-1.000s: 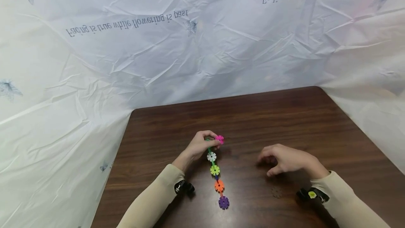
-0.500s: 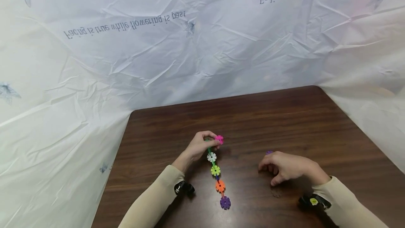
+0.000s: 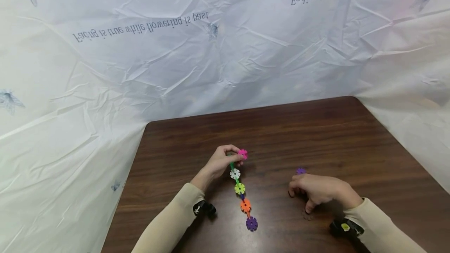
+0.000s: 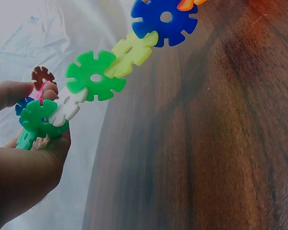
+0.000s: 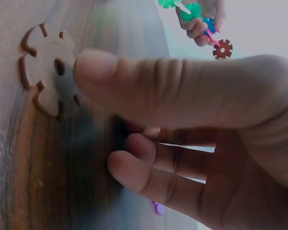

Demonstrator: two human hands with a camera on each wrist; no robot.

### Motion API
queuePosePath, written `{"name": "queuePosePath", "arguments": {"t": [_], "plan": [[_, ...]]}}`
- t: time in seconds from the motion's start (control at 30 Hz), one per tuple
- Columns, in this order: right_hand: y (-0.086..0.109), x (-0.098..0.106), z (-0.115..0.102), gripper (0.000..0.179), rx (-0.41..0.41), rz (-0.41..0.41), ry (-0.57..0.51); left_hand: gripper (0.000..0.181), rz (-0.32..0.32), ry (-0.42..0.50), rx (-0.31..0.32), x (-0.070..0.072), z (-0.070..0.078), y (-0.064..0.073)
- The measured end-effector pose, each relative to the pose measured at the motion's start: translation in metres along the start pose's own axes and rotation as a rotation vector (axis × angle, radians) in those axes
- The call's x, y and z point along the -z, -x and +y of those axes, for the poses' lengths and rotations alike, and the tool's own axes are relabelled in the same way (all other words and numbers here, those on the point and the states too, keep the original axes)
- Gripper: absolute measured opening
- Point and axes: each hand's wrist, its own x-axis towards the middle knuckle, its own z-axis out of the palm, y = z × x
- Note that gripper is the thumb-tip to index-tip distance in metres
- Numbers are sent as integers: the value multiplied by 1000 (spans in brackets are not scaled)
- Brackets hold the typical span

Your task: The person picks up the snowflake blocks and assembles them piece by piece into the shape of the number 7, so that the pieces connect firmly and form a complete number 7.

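My left hand (image 3: pixel 218 162) pinches the upper end of a chain of slotted plastic snowflake discs (image 3: pixel 235 173). In the left wrist view, green, white, yellow and blue discs interlock edge to edge, with a brown disc (image 4: pixel 42 75) and a pink one by the fingertips. The chain slants down toward me to a purple disc (image 3: pixel 251 224). My right hand (image 3: pixel 318 188) is low over the table, fingers loosely bent. Its thumb tip meets or overlaps the edge of a loose brown snowflake disc (image 5: pixel 38 62) lying flat; actual contact is unclear.
Beyond my right hand lies a loose purple snowflake disc (image 3: pixel 300 171). The dark wooden table (image 3: pixel 274 128) ends at the back against a white printed plastic sheet (image 3: pixel 225 57), which also hangs at both sides.
My right hand has moved down and toward me, to the loose brown disc, uncovering the loose purple disc behind it. The left hand stays nearly still; the chain's lower end swings slightly right.
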Motion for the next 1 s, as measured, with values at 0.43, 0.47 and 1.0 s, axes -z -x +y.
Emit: {"name": "queuePosePath", "arguments": {"t": [0.43, 0.47, 1.0], "plan": [[-6, -3, 2, 35, 21, 38, 62, 10, -26, 1, 8, 0, -3, 1], [-6, -3, 3, 34, 26, 40, 63, 10, -25, 2, 8, 0, -3, 1], [-9, -5, 3, 38, 187, 83, 24, 14, -32, -9, 17, -1, -3, 2]]}}
